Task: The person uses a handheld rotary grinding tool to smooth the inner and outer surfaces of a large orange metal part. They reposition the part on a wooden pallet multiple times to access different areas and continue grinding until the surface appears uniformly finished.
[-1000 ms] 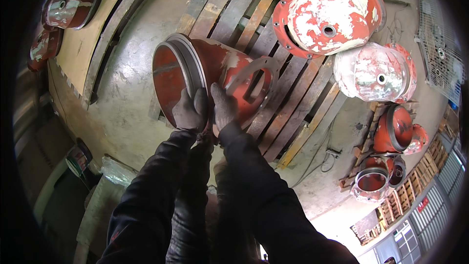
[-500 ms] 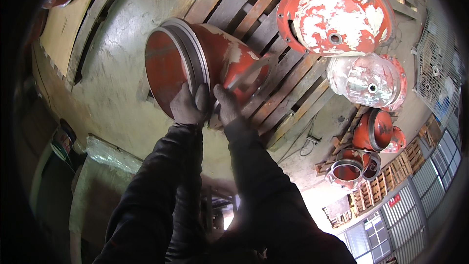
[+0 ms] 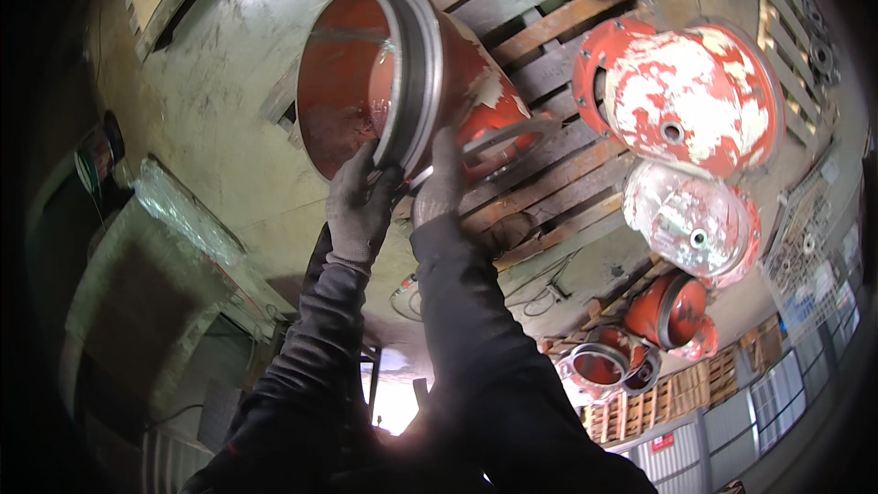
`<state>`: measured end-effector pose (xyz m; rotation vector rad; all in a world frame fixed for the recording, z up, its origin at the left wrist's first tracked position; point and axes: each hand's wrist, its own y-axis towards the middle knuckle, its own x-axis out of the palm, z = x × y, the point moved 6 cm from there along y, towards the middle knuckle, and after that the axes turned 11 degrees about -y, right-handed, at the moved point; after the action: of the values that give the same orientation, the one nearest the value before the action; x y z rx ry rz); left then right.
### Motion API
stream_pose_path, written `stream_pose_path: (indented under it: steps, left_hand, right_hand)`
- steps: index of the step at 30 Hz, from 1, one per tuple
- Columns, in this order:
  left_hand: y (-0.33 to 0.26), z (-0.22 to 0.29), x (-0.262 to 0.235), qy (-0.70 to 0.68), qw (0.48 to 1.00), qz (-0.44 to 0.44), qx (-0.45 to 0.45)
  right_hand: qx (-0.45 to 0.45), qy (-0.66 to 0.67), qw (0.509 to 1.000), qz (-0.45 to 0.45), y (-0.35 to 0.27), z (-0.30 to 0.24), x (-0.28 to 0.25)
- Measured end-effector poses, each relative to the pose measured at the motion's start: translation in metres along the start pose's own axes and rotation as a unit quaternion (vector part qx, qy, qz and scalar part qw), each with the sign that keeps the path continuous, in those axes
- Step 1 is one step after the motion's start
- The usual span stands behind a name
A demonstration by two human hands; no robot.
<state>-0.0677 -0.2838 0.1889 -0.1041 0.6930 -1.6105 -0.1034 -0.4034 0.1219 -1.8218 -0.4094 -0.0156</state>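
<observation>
A large red metal pipe fitting (image 3: 462, 69) with cream patches lies tilted on a wooden pallet (image 3: 521, 197). Its wide round mouth faces left and has a bare grey metal rim. A smaller flanged ring shows on its right side. My left hand (image 3: 357, 206), in a grey glove, grips the lower edge of the rim, fingers at the mouth and thumb outside. Just right of it, my gloved right hand (image 3: 441, 178) holds the fitting's outer side behind the rim, with fingers pointing up along it. Part of the right hand's grip is hidden.
Right of the fitting stand a large red-and-cream casting (image 3: 686, 96) and a whitish casting (image 3: 686, 220). Several more red fittings (image 3: 663, 311) sit further right, near stacked pallets (image 3: 672, 393). A plastic-wrapped panel (image 3: 187, 215) is at left. A cable (image 3: 549, 293) lies on the floor.
The view has shifted, and the fitting now appears higher and more to the right, its mouth turned more into view. Both hands stay at its lower rim.
</observation>
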Motion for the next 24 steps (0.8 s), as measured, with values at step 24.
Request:
stream_pose_path:
  steps: [24]
  left_hand:
    - [0.285, -0.188, -0.117, 0.178, 0.978, -0.056, -0.095]
  right_hand:
    - [-0.041, -0.14, 0.988, -0.051, 0.02, 0.01, -0.053]
